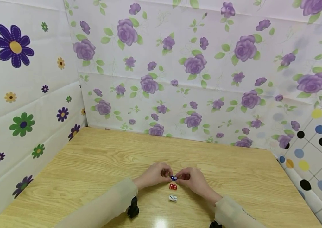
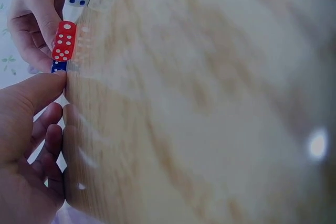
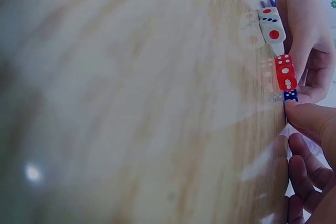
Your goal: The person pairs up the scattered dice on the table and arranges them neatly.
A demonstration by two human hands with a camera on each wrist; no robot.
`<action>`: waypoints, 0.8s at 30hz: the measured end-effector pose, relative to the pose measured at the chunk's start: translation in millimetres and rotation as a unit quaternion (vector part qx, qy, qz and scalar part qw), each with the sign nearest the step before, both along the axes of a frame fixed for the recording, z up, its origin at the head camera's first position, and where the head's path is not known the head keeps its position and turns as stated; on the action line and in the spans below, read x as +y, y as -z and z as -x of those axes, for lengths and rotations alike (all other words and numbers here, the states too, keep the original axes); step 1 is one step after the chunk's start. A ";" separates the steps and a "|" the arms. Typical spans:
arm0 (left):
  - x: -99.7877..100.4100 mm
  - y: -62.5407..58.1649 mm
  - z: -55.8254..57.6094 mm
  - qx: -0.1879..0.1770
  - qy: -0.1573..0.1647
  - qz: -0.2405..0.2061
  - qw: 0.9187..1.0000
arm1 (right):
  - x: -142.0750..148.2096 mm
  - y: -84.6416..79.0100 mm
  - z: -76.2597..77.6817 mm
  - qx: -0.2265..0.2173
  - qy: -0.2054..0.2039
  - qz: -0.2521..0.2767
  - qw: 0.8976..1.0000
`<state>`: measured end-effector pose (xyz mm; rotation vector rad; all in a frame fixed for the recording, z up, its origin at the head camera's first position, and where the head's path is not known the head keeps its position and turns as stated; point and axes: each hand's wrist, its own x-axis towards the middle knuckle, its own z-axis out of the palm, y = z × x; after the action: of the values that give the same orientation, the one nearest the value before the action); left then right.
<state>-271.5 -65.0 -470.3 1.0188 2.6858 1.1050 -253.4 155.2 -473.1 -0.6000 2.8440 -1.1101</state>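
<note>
Two blue dice (image 1: 173, 178) sit side by side on the wooden table, between the fingertips of both hands. My left hand (image 1: 156, 175) pinches the left blue die with thumb and index finger. From the other side, my right hand (image 1: 194, 180) pinches the right one. Just nearer to me lies a pair of red dice (image 1: 173, 186), touching side by side. Nearer still is a pair of white dice (image 1: 173, 198), in line with the others. In the left wrist view the left thumb partly covers the blue die (image 2: 59, 66); the right thumb does so to the blue die (image 3: 290, 96) in the right wrist view.
The wooden table (image 1: 115, 155) reaches back to a wall cloth with purple roses (image 1: 149, 84). A cloth with daisies (image 1: 22, 125) hangs at the left, one with coloured dots (image 1: 320, 158) at the right. A black wrist strap mount (image 1: 133, 209) hangs under the left sleeve.
</note>
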 end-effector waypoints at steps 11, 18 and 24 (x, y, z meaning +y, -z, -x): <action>-0.4 -1.4 -1.3 -0.015 -0.002 -0.003 1.000 | -0.5 0.1 -1.8 -0.005 0.004 0.006 1.000; -0.6 -1.6 -1.8 -0.017 -0.001 -0.005 1.000 | -0.4 1.4 -1.7 -0.005 0.008 0.009 1.000; -0.6 -0.2 -0.7 -0.014 -0.002 -0.007 1.000 | -0.4 2.1 -0.9 0.000 0.009 0.007 1.000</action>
<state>-270.8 -65.6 -470.1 0.9931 2.6629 1.1322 -252.5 154.8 -475.2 -0.5765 2.8501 -1.1337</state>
